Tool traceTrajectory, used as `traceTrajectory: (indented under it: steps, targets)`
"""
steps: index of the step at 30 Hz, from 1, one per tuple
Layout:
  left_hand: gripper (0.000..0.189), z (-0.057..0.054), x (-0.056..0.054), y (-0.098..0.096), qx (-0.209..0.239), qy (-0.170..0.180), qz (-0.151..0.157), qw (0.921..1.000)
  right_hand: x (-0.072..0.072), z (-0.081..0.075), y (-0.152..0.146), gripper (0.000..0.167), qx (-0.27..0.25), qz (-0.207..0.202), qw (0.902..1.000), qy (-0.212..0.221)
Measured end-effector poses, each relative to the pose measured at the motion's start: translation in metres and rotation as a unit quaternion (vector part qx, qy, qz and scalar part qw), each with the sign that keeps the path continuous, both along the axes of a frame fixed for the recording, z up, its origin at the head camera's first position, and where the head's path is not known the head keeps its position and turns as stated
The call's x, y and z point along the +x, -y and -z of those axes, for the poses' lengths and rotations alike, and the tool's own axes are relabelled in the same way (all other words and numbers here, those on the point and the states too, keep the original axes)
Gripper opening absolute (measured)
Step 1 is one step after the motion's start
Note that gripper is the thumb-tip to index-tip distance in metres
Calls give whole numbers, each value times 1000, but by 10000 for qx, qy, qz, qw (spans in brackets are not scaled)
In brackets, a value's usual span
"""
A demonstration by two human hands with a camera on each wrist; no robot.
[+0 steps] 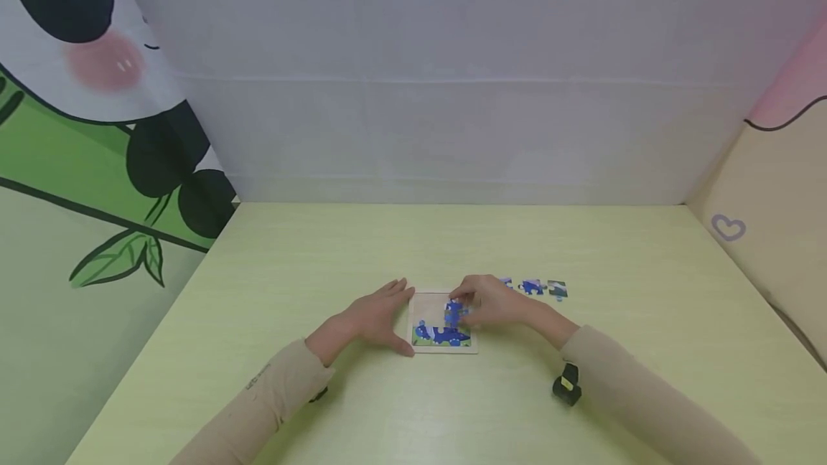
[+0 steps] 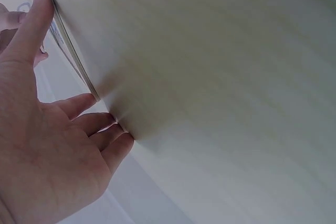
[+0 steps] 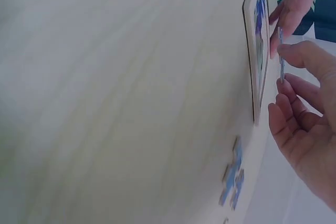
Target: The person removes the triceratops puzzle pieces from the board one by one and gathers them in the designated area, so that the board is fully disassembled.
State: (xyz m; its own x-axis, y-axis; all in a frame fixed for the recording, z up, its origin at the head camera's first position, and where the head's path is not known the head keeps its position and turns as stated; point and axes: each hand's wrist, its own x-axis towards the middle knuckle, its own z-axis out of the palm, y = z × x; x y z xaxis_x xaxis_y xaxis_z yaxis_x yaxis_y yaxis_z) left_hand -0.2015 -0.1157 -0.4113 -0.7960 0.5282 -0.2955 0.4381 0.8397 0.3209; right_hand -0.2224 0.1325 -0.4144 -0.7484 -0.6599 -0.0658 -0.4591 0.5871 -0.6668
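Observation:
A small square puzzle tray (image 1: 428, 308) with a pale rim lies on the table. Along its near side, joined puzzle pieces (image 1: 442, 336) show a blue dinosaur picture. My left hand (image 1: 377, 316) rests at the tray's left side, thumb at the near corner and index finger at the far corner, fingers extended. Over the tray's right part, my right hand (image 1: 496, 302) pinches a thin puzzle piece (image 3: 282, 71) between thumb and fingertip. In the right wrist view that piece is edge-on, above the tray. The right fingers partly cover the tray's right rim.
Behind my right hand lie loose puzzle pieces, one in the middle (image 1: 532, 286), one farther right (image 1: 558, 288) and one partly hidden by the hand (image 1: 507, 282). The pale table (image 1: 362, 407) meets a white back wall (image 1: 452, 142). A dark wrist camera (image 1: 567, 386) hangs under the right sleeve.

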Motion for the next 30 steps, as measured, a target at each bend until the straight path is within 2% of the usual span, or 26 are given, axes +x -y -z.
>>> traceTrajectory:
  steps: [6,12,19,30]
  targets:
    - [105,0,1,2,51,32,-48,10000,-1,-7,-22,40,31,-39,9994,-354]
    - [104,1,1,3,59,20,-29,10000,0,-6,-46,40,175,17,9980,-607]
    - [105,-1,2,4,67,15,-12,10000,3,-4,-73,39,162,101,9989,-437]
    - [104,-3,3,2,50,59,-57,10000,3,1,-112,41,475,439,9967,-492]
